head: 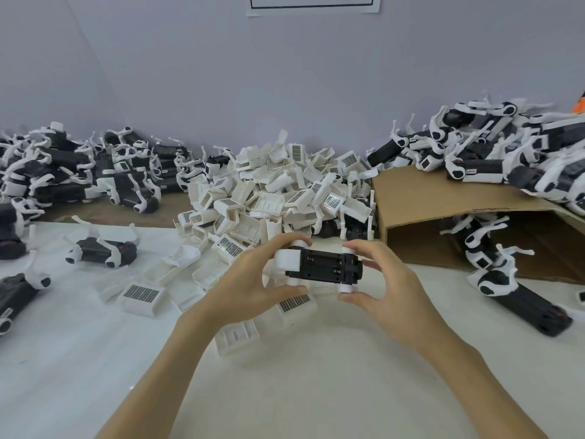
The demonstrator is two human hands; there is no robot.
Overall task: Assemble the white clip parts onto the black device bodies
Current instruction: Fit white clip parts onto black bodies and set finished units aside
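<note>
black device body pinched at both ends — left hand, right hand — above bare white table

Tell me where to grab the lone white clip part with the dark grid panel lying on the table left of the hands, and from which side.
Take the white clip part by its two long side walls, coming from above. It lies flat with the grid panel up and open table in front of it, so its sides look easy to reach; neighbouring white parts crowd its far and right edges, so avoid approaching there.
</note>
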